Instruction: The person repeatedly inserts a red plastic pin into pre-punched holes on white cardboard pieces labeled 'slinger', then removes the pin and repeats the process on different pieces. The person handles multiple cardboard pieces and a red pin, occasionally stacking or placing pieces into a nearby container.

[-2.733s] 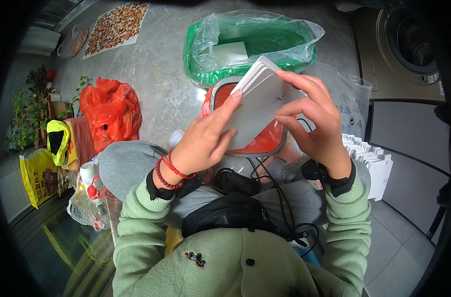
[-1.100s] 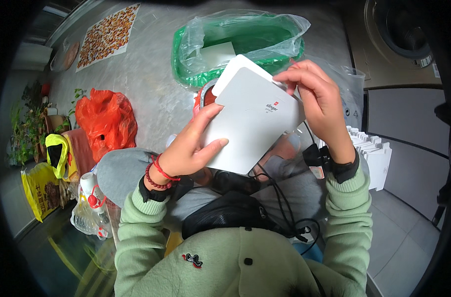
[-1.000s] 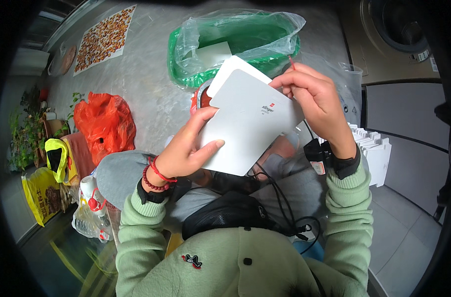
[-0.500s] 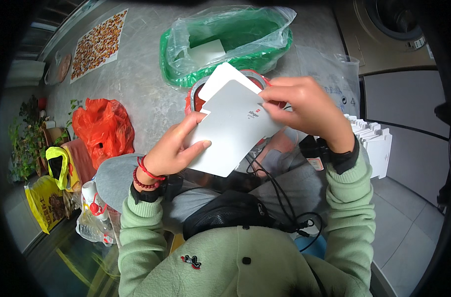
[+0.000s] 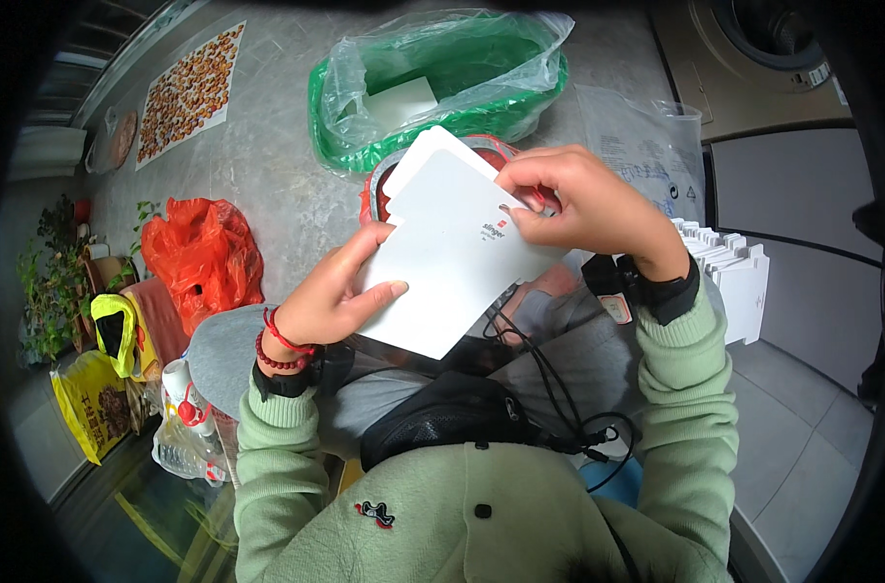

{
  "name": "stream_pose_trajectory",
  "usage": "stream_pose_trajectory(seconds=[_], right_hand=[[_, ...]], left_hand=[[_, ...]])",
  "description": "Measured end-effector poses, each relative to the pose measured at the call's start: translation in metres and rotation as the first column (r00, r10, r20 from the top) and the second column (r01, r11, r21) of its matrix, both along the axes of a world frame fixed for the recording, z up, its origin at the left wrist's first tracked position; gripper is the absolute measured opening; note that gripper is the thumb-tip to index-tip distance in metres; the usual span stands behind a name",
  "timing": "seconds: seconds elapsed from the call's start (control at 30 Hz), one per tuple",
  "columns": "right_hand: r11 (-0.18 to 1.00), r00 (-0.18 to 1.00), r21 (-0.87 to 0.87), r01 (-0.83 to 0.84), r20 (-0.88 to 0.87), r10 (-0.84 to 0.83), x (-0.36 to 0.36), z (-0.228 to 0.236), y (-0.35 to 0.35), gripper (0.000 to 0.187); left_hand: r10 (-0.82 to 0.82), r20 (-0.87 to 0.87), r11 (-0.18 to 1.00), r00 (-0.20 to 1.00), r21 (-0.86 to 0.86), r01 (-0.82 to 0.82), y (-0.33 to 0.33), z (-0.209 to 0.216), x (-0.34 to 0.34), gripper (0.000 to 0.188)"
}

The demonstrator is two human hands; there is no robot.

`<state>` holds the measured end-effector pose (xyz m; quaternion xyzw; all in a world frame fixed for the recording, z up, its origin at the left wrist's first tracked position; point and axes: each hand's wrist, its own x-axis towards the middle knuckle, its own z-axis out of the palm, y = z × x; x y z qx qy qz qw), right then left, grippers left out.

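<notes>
My left hand (image 5: 340,291) cradles the white cards (image 5: 452,248) from below — my right hand (image 5: 583,204) pinches the top edge, steadying them.

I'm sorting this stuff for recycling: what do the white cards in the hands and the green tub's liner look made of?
The flat white rounded-corner cards look like stiff matte card or thin plastic: they hold flat, with no shine. The clear liner bag in the green tub looks like thin glossy plastic film, crinkled and see-through.
</notes>
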<state>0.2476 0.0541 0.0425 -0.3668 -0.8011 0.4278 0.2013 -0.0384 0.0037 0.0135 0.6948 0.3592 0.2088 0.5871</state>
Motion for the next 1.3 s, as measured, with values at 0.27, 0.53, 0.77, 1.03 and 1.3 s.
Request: stream_pose_trajectory(seconds=[0.27,0.53,0.77,1.03,1.3], right_hand=[[0.856,0.998,-0.517,0.016,-0.048,-0.048,0.011,0.005,0.006,0.024],[0.885,0.964,-0.44,0.153,-0.132,-0.232,0.007,-0.001,0.006,0.014],[0.885,0.944,-0.367,0.286,-0.053,-0.327,0.018,0.014,0.006,0.012],[0.912,0.933,0.247,0.327,0.067,-0.353,0.003,0.018,-0.007,0.038],[0.843,0.928,0.487,0.228,0.153,-0.339,-0.008,0.009,-0.01,0.063]], left_hand=[[-0.047,0.029,0.986,0.998,-0.157,0.051,0.002,0.001,-0.003,0.047],[0.112,0.071,0.947,0.991,-0.31,-0.085,0.001,-0.003,-0.005,0.052],[0.446,0.196,0.847,0.873,-0.409,-0.34,0.015,-0.006,-0.018,0.057],[0.545,0.231,0.802,0.806,-0.424,-0.421,0.018,-0.008,-0.018,0.057],[0.485,0.254,0.831,0.837,-0.431,-0.351,0.013,-0.007,-0.009,0.057]])
